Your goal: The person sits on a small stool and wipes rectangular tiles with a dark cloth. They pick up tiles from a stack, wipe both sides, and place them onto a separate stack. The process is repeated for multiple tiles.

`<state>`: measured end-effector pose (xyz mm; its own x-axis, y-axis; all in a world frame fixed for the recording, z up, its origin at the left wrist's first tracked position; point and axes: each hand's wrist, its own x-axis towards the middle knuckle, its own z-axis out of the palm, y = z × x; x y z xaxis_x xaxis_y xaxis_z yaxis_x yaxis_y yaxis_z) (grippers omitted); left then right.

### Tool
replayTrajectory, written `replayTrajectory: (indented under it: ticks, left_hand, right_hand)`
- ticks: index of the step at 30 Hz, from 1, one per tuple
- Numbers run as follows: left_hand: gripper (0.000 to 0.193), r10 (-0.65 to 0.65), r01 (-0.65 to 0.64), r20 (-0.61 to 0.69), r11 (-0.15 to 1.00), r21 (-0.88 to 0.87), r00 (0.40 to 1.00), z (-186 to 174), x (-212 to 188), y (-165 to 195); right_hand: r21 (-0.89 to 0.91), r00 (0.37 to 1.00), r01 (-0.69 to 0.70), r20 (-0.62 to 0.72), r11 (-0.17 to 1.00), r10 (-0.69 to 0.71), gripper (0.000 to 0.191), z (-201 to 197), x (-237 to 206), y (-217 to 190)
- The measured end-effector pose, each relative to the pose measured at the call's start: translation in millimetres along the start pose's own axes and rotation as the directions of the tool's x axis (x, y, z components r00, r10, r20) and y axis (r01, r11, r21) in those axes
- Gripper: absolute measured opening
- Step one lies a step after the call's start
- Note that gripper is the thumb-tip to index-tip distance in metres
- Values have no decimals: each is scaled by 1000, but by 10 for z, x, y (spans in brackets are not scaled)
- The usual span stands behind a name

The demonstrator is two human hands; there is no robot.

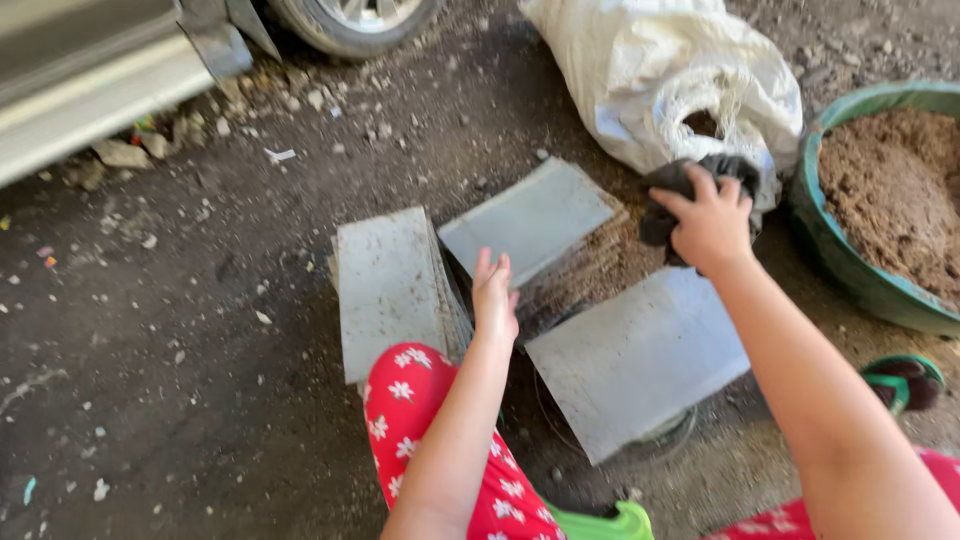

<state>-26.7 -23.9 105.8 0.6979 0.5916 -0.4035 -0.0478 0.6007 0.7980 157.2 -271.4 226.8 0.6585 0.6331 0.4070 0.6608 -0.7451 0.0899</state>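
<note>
The right hand (pixel 712 228) is closed around a crumpled black bag (pixel 668 200), gripping it just at the mouth of a white woven sack (pixel 650 70) that lies slumped on the dirt ground (pixel 200 300). The bag sits between the sack and a grey flat sheet (pixel 640 355) that lies tilted over a round dark rim near the person's knees. The left hand (pixel 495 300) is open, fingers stretched out and together, hovering at the right edge of a stack of grey flat bags (pixel 388 290); whether it touches the stack cannot be told. Another grey sheet (pixel 528 218) lies at an angle just beyond that hand, over a patch of loose brown soil. To the right, a green basin (pixel 850 270) holds a heap of brown soil (pixel 890 190), well apart from the left hand and near the right forearm. The person's legs in red floral trousers (pixel 410 410) show at the bottom, and a vehicle tyre (pixel 350 20) stands at the top edge.
</note>
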Motion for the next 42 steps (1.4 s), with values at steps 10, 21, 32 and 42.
replayTrajectory:
  ticks: [10, 21, 32, 42]
  left_hand:
    - [49, -208, 261, -238, 940, 219, 949, -585, -991, -2318]
    - [27, -53, 71, -143, 990, 119, 988, -949, -1158, -2322]
    - [33, -5, 41, -140, 966, 256, 990, -914, -883, -2000]
    - [30, -53, 62, -91, 993, 97, 994, -847, -778, -1896]
  right_hand:
    - [322, 864, -123, 500, 939, -59, 54, -327, -983, -1525]
    - [266, 953, -288, 179, 920, 246, 54, 840, -1560, -617]
    - [-48, 897, -405, 171, 913, 407, 42, 291, -1301, 1101]
    - [290, 982, -113, 179, 950, 62, 50, 404, -1813, -1225]
